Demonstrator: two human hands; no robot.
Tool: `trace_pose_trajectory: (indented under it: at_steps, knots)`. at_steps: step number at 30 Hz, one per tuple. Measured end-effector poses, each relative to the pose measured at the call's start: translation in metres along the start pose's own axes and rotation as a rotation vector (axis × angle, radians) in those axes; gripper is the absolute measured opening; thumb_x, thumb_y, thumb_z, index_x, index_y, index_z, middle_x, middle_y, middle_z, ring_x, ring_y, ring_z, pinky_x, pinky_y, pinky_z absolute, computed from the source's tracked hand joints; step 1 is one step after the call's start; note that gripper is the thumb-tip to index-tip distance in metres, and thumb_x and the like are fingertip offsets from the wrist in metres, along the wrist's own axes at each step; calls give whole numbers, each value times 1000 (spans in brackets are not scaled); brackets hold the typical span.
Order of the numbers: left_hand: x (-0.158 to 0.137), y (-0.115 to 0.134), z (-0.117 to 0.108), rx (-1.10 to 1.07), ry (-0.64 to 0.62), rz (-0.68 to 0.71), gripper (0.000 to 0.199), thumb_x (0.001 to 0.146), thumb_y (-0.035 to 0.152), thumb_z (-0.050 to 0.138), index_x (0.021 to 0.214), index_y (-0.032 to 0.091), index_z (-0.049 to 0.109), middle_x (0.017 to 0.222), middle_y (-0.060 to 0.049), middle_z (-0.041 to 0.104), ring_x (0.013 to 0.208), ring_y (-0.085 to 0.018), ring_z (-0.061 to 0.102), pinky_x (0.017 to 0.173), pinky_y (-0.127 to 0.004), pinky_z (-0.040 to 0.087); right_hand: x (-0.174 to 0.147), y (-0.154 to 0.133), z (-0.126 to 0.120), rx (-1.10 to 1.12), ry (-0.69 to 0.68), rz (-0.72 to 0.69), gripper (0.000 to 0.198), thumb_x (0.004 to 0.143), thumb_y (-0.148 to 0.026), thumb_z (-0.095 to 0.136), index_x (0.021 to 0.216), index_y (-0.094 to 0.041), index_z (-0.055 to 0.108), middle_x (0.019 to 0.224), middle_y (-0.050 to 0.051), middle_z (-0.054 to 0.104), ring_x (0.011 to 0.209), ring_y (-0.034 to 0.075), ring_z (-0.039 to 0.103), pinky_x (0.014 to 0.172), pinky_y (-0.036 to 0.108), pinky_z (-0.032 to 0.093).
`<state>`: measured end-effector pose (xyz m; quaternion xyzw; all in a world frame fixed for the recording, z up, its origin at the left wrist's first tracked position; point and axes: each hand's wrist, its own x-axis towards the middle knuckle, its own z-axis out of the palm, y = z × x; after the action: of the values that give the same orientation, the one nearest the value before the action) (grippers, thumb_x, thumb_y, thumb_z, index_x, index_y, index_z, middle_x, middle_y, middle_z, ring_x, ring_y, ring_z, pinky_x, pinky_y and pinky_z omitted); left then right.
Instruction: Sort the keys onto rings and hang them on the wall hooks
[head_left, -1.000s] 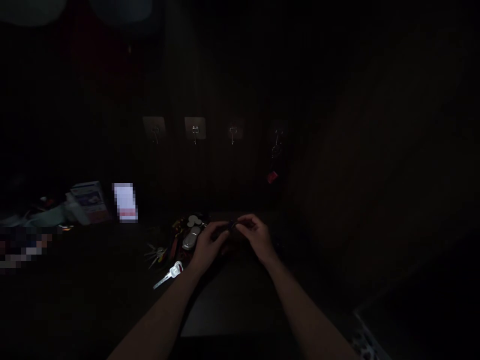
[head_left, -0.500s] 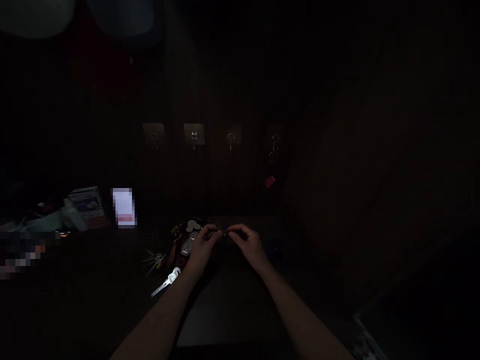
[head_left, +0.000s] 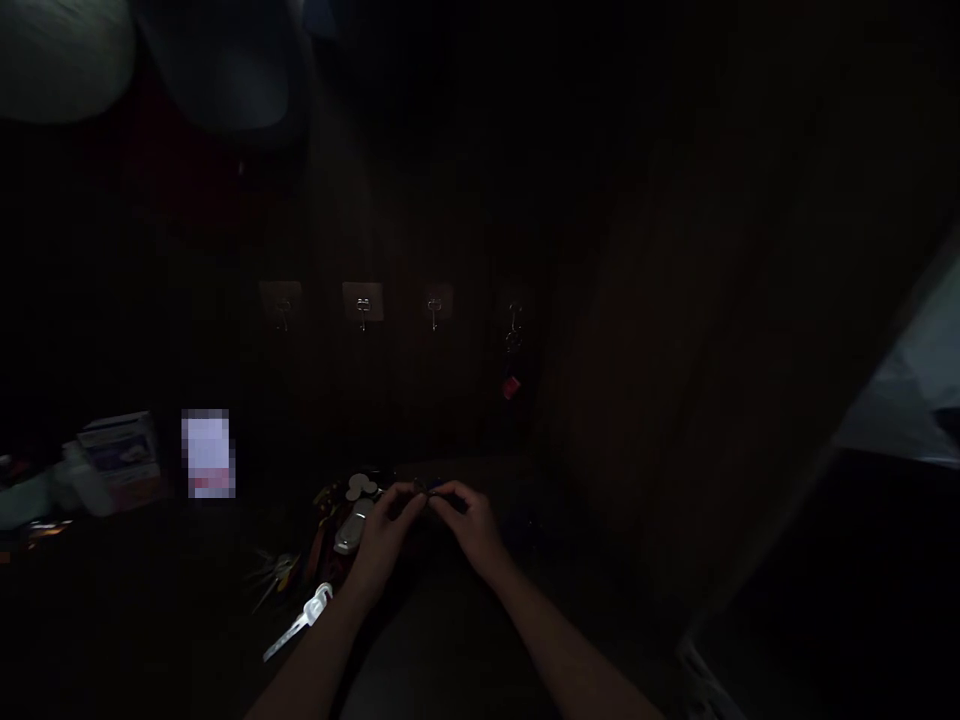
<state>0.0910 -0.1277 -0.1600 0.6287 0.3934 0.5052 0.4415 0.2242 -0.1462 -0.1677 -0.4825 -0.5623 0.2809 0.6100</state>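
Meeting closer now, fingers [head_left: 409, 508] pinch something small [head_left: 422, 488]

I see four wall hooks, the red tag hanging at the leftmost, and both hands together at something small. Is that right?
Not quite: the head view shows the red tag at the rightmost hook, not the leftmost. The left hand and right hand are together at something small.

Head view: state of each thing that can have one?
Left hand: pinching a small item, too dark to identify
Right hand: pinching at the same item
Bright key: lying on the table
Key bunch: fanned out
Rightmost hook: in use, ring hanging from it
Red tag: hanging below the ring
Box: standing
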Motion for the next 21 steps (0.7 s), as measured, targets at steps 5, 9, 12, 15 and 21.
trace_pose_trajectory:
  at_steps: [5, 9, 12, 15, 21]
  knots:
    - [0, 2, -6, 64, 78, -24, 33, 74, 49, 50, 88, 21, 61, 83, 0, 66, 81, -19, 62, 71, -28, 48, 5, 1, -8, 79, 119, 68, 18, 67, -37, 65, 73, -20, 67, 69, -1, 65, 70, 17, 60, 65, 26, 45]
    - [5, -6, -11, 138, 146, 29, 32, 74, 47, 50, 89, 21, 61, 86, -2, 66, 84, -21, 62, 75, -32, 48, 12, 6, -18, 200, 196, 84, 20, 65, -38, 67, 72, -19, 65, 68, 0, 65, 69, 17, 59, 64, 26, 45]
    - [6, -12, -12, 224, 121, 83, 29, 73, 43, 50, 90, 21, 60, 90, -4, 66, 87, -23, 62, 79, -35, 47, 20, 2, -27, 254, 284, 73, 19, 64, -36, 68, 71, -19, 64, 67, -1, 64, 66, 15, 58, 64, 26, 44]
    - [5, -15, -12, 287, 65, 115, 28, 74, 40, 49, 93, 22, 58, 90, -3, 66, 87, -22, 62, 80, -35, 47, 33, -12, -39, 288, 329, 54, 18, 64, -35, 68, 72, -19, 64, 68, -1, 65, 66, 14, 59, 65, 25, 45]
    - [5, -19, -11, 312, 26, 110, 29, 76, 39, 46, 96, 21, 56, 90, -3, 66, 86, -21, 62, 79, -35, 47, 67, -49, -68, 298, 427, -68, 18, 64, -33, 68, 74, -18, 62, 69, 0, 67, 70, 14, 63, 71, 27, 47]
